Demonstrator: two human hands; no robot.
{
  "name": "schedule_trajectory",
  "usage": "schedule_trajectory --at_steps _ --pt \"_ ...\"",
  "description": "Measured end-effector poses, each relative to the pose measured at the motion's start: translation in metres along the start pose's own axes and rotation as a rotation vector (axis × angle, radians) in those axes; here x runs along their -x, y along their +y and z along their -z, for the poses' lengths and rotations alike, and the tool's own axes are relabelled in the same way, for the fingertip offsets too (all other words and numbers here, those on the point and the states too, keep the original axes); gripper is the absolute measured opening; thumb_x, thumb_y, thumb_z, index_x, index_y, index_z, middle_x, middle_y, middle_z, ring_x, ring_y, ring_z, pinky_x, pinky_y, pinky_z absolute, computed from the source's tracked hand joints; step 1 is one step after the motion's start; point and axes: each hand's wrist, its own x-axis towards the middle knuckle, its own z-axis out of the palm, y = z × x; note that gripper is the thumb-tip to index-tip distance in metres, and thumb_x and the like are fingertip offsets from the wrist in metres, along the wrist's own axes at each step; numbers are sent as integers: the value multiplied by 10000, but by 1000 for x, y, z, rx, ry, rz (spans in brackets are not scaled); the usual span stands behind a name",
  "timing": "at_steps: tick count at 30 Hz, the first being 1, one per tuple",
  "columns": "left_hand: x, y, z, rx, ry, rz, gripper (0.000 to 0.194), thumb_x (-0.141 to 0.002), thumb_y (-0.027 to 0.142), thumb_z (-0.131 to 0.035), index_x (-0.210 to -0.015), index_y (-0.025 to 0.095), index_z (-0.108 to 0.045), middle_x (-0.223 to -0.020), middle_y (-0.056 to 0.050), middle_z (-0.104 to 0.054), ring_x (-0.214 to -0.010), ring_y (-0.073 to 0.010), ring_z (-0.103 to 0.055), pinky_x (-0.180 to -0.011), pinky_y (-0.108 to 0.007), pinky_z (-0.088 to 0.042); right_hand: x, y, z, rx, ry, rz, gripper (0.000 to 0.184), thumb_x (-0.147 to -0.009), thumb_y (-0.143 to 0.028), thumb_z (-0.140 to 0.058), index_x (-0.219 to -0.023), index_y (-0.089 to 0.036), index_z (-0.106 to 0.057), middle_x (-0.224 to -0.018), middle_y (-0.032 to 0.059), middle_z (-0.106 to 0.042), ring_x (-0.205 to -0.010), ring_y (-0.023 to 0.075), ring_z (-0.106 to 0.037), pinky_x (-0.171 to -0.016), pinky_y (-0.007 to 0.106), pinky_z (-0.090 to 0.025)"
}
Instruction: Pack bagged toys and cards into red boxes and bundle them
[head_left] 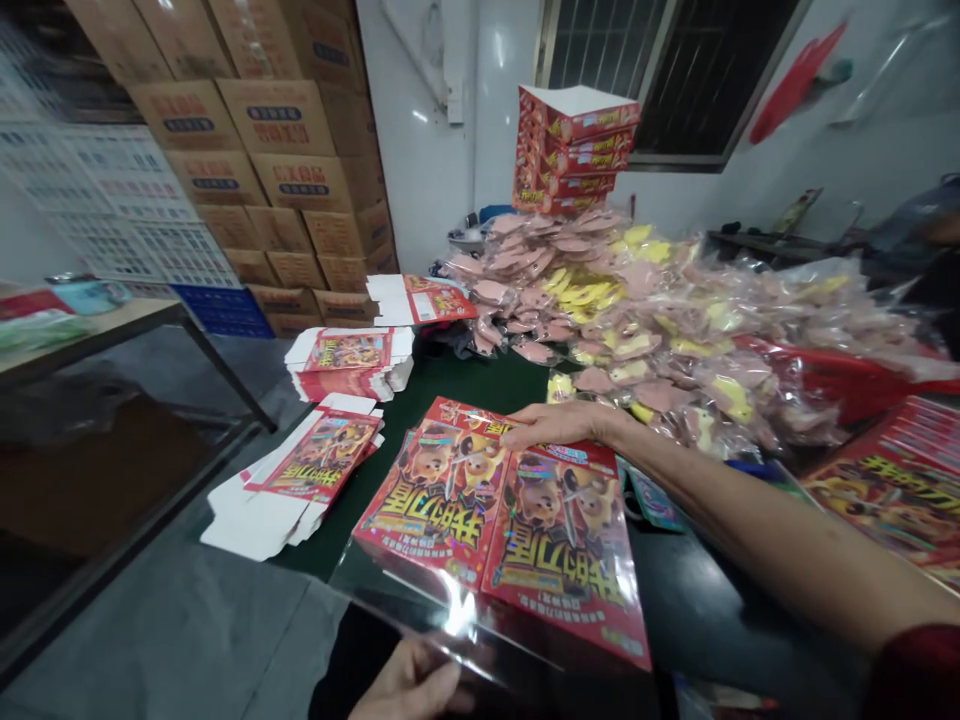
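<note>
Two red printed card packs (495,530) with a cartoon animal design lie side by side, partly inside a clear plastic bag (442,610). My right hand (559,425) lies across the far edge of the packs and grips it. My left hand (409,680) sits at the bottom of the view, pinching the near edge of the plastic. To the left on the dark green table (480,375) lie unfolded white-backed box blanks (315,475). Another stack of blanks (349,362) lies beyond them.
A heap of pink and yellow items in plastic bags (637,330) covers the far table. Folded red boxes (574,150) stand stacked behind it. Brown cartons (277,150) rise at back left. More red packs (892,490) lie at right, and a person (907,230) is at far right.
</note>
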Motion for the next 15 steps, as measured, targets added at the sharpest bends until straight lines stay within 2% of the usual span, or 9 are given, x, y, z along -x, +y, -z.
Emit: schedule_trajectory --at_steps 4,8,10,12,15 --pt "-14 1 -29 333 -303 58 343 -703 445 -695 -953 215 -651 -950 -106 -692 -923 -275 -641 -814 -414 -440 0 5 5 8 -17 -51 454 -662 -511 -696 -952 -162 -704 -830 31 -718 -664 148 -639 -637 256 -493" --pt "-18 3 -41 438 -456 59 343 -820 433 -572 -1042 176 -616 -941 -137 -699 -913 -273 -657 -850 -447 -425 -1 5 5 -55 -61 -76 465 -674 -490 -705 -986 -145 -686 -819 39 -714 -746 178 -655 -740 300 -502" --pt "-17 6 -43 432 -479 85 365 -831 456 -547 -1007 147 -632 -942 -151 -701 -899 -266 -665 -813 -412 -449 -2 6 3 -92 -63 -58 458 -652 -492 -720 -954 -149 -693 -803 32 -714 -755 180 -659 -758 305 -504" --pt "-15 8 -45 405 -448 106 391 -798 483 -582 -948 129 -652 -952 -156 -702 -886 -257 -667 -768 -376 -470 -2 7 2 -120 -59 -52 459 -622 -493 -738 -927 -152 -701 -771 26 -714 -732 182 -662 -756 312 -509" --pt "-7 12 -53 380 -276 54 325 -721 469 -676 -813 158 -665 -874 -109 -721 -800 -230 -677 -701 -338 -487 1 13 3 -182 -29 -39 452 -611 -486 -750 -884 -127 -712 -735 37 -711 -695 189 -664 -752 326 -516"
